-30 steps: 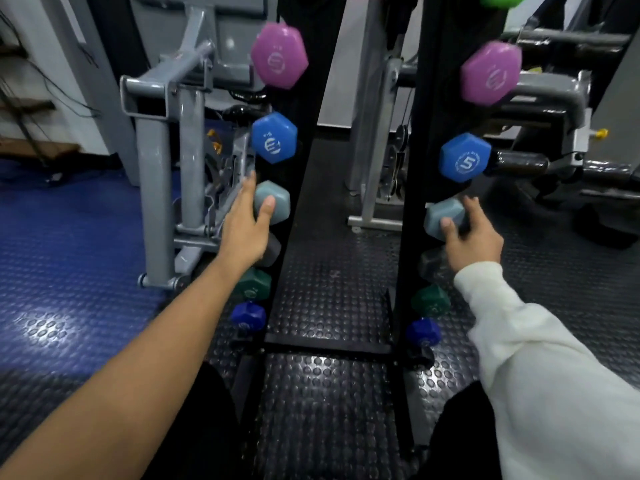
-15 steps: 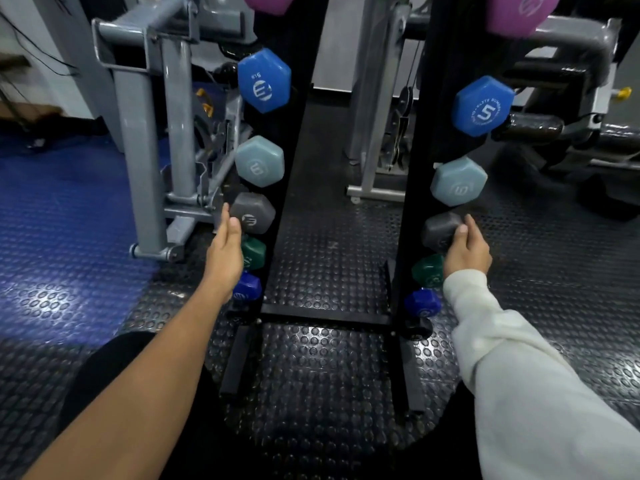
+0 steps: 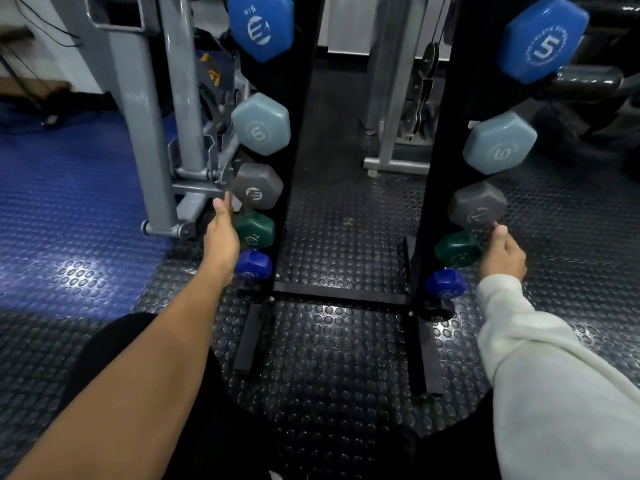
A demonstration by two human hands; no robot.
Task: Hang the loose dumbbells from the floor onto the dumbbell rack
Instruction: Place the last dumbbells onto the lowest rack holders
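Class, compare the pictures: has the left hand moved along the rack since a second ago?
Yes. The left hand has gone down the rack, from the pale blue dumbbell to beside the green one.

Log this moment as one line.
left hand: beside green dumbbell | right hand: near grey dumbbell | grip: none seen | dumbbell rack: loaded

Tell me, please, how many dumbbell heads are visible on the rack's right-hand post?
5, stacked top to bottom: blue head marked 5, pale blue head, grey head, green head, dark blue head. More may hang above the frame.
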